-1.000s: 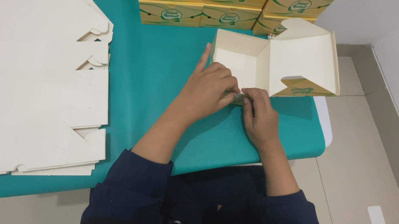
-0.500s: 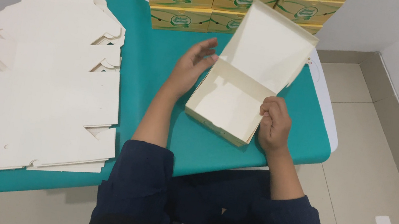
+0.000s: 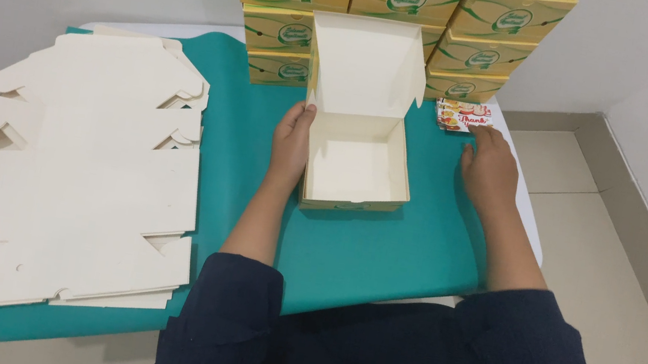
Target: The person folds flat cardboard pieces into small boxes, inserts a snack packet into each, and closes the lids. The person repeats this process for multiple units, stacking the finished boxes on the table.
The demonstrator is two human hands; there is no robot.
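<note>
Two bare hands work on the teal table cover [image 3: 347, 255]. The left hand [image 3: 293, 138] lies flat against the left wall of the open cream cardboard box [image 3: 356, 170], fingers steadying it, not clenched. The right hand [image 3: 489, 167] is loose and holds nothing; its fingertips reach toward the small stack of red-and-white printed cards [image 3: 464, 116], which lies just beyond them, up and slightly left, beside the box's raised lid. The right hand is clearly the nearer one to the cards. Behind stand stacked yellow-green printed boxes [image 3: 386, 10]; far left lies a pile of flat cream box blanks [image 3: 73, 177].
</note>
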